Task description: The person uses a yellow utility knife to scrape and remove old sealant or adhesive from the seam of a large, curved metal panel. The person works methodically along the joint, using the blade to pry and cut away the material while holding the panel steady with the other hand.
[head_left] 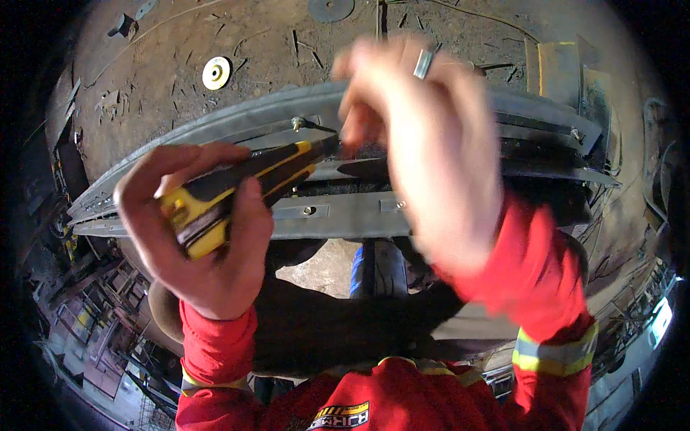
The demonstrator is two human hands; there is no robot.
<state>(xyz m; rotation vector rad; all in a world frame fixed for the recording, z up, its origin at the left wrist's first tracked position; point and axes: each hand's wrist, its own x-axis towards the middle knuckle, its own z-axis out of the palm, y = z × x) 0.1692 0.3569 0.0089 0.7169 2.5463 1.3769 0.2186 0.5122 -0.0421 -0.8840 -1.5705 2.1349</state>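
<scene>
A person's left hand [205,279], cuffed by a bright red sleeve [217,346], grips a black-and-yellow two-armed hand tool [277,159] angled rightward. The blurred right hand [422,126], wearing a silver ring [423,63], hovers near the tool's dark tip; contact is unclear. Beneath are long, curved grey strips [359,217] with bolts [310,210]; beyond, a round cream-coloured disc [216,73] lies on brown floor [162,90].

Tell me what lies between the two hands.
In the head view: the tool in the left hand, pointing toward the right hand, with grey strips behind it.
</scene>
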